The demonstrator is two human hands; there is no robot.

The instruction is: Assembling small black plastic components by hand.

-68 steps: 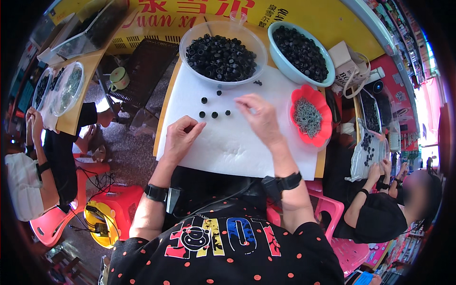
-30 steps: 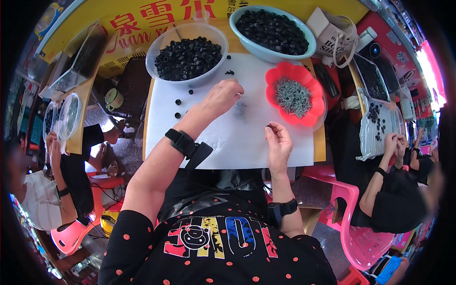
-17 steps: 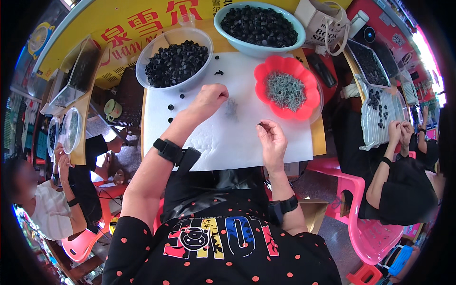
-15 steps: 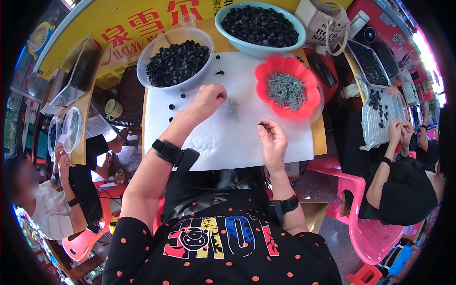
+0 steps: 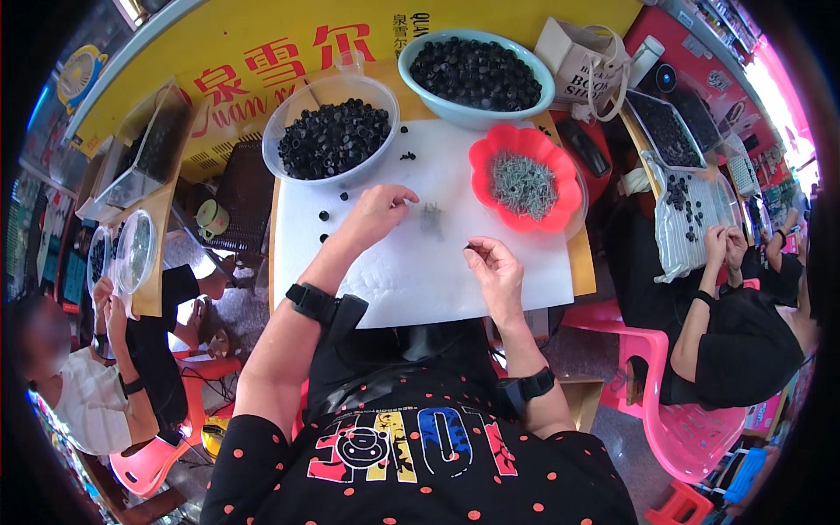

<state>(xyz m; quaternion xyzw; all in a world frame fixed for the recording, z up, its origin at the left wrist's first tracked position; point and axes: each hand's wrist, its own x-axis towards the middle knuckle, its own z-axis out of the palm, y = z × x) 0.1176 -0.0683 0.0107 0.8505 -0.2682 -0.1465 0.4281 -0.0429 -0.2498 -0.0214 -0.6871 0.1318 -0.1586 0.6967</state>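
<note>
My left hand hovers over the white sheet, its thumb and index finger pinched together. Whatever lies between those fingertips is too small to make out. Just right of them is a small loose heap of thin grey screw-like pieces. My right hand is lower on the sheet, with a small black cap between thumb and forefinger. Beyond it stands a red flower-shaped bowl holding many more of the grey pieces.
A clear bowl and a pale blue basin, both full of black caps, stand at the back. Several loose caps lie at left. A canvas bag is behind the red bowl. Co-workers sit at tables on both sides.
The whole view has shifted slightly. My right hand has come a little left with the black cap. My left fingertips now point more toward the heap of grey pieces.
</note>
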